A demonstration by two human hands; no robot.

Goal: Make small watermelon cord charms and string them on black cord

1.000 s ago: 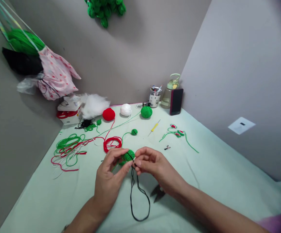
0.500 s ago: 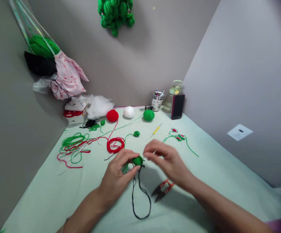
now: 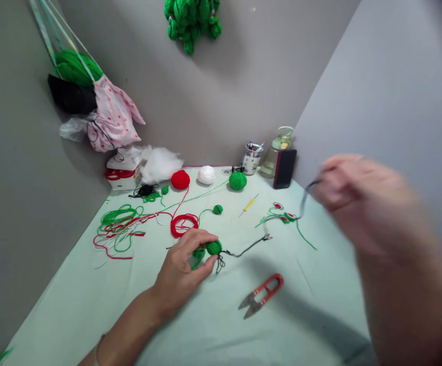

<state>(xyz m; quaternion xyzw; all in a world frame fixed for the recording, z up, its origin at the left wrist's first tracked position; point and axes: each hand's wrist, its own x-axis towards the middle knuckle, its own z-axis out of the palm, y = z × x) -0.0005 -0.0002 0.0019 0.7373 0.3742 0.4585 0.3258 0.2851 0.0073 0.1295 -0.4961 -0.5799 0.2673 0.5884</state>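
Observation:
Between the thumb and fingers of my left hand (image 3: 184,259) is a small green crocheted ball (image 3: 213,247), with another green piece (image 3: 198,254) tucked behind it. Black yarn (image 3: 246,250) runs from the ball up to the right. Its far end goes into my right hand (image 3: 354,203), which is raised, closed and blurred by motion; whether a needle is in its fingers is hidden. A small tangle of black yarn (image 3: 220,264) hangs below the ball. Red-handled thread snips (image 3: 262,295) lie on the table below the stretched yarn.
Red (image 3: 180,179), white (image 3: 206,175) and green yarn balls (image 3: 238,180) stand at the back. A yellow-handled crochet hook (image 3: 249,205) lies before them. Red-and-green small pieces (image 3: 287,217) are at right, loose yarn strands (image 3: 119,229) at left. A phone (image 3: 285,169) leans against a bottle (image 3: 270,160).
My right hand has swung up and to the right, away from the green ball. The black yarn loop that hung below is now drawn out. My left hand keeps its hold.

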